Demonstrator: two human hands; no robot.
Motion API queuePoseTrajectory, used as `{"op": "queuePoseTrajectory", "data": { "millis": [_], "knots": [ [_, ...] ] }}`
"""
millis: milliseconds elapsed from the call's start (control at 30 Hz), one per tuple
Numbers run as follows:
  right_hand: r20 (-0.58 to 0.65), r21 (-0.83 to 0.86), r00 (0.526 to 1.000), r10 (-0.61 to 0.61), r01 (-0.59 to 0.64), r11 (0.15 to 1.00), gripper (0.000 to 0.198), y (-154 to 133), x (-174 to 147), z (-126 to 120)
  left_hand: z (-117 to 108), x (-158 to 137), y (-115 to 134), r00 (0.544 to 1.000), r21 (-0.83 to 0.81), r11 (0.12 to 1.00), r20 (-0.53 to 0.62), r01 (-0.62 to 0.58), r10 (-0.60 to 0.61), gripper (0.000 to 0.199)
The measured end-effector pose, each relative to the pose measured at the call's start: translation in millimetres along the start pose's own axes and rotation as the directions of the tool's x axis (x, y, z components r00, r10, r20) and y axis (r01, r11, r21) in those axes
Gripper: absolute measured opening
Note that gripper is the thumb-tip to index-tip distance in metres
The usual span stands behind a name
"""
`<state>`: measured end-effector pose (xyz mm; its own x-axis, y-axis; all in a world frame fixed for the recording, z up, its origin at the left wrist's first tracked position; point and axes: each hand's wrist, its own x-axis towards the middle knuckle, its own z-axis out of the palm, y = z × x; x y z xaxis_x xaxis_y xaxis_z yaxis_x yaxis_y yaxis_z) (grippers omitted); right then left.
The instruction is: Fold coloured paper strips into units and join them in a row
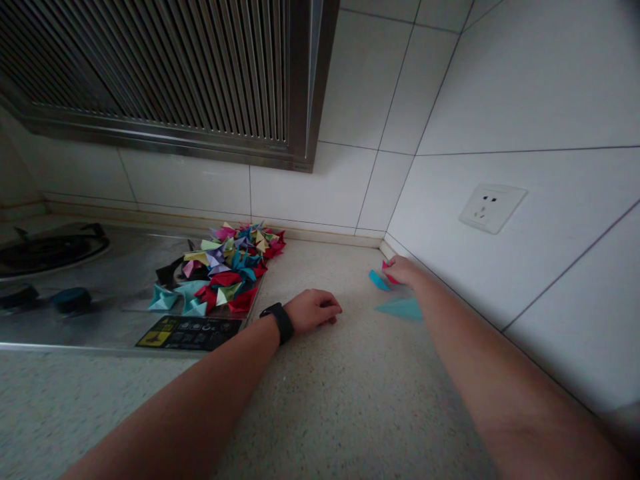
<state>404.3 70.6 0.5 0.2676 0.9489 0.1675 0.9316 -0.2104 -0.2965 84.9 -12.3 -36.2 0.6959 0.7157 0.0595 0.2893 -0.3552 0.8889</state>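
Note:
My right hand [403, 269] reaches to the far right corner of the counter and pinches a pink folded paper piece [389, 275]. Just left of it lies a bright blue folded paper piece [379, 281]. Nearer to me, partly behind my right forearm, is a blurred pale teal paper piece [401, 308]. My left hand [314, 311], with a black band at the wrist, rests on the speckled counter [340, 393]. Its fingers are loosely bent and slightly apart, with nothing visible in them. A pile of colourful folded paper pieces [220, 283] sits further left.
The pile lies partly on a steel gas stove [135, 267] with dark knobs [71, 300] and a black label [190, 333]. A range hood [200, 143] hangs low above. White tiled walls meet at the right corner, with a socket [493, 208] on the right wall.

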Motion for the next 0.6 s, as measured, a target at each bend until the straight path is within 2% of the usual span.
{"op": "queuePoseTrajectory", "data": {
  "millis": [167, 300, 333, 400, 467, 533, 600],
  "knots": [
    [0.009, -0.024, 0.999, -0.046, 0.046, 0.999, 0.028, -5, -9, -9, 2, -1, -1, 1.0, -0.013, 1.0, -0.006, -0.003, 0.003, 0.036],
    [-0.052, 0.055, 0.98, -0.194, 0.197, 0.979, 0.024, -29, -46, -27, 6, 0, 3, 0.997, -0.072, 0.997, -0.07, 0.003, -0.008, 0.036],
    [-0.088, 0.139, 0.946, -0.311, 0.321, 0.937, 0.022, -37, -61, -31, 7, 0, 5, 0.994, -0.1, 0.995, -0.106, 0.004, -0.015, 0.037],
    [-0.125, 0.288, 0.835, -0.535, 0.547, 0.786, 0.02, -52, -96, -34, 9, 1, 9, 0.981, -0.174, 0.985, -0.19, -0.004, -0.03, 0.045],
    [-0.103, 0.357, 0.736, -0.669, 0.655, 0.665, 0.019, -64, -129, -30, 9, 1, 14, 0.97, -0.25, 0.968, -0.236, -0.011, -0.05, 0.054],
    [-0.08, 0.407, 0.705, -0.705, 0.669, 0.622, 0.028, -69, -153, -22, 9, 0, 18, 0.976, -0.26, 0.966, -0.211, 0.004, -0.061, 0.057],
    [-0.029, 0.438, 0.698, -0.716, 0.653, 0.619, 0.033, -70, -166, -13, 9, -3, 21, 0.989, -0.152, 0.988, -0.142, 0.023, -0.044, 0.051]
  ]
}}
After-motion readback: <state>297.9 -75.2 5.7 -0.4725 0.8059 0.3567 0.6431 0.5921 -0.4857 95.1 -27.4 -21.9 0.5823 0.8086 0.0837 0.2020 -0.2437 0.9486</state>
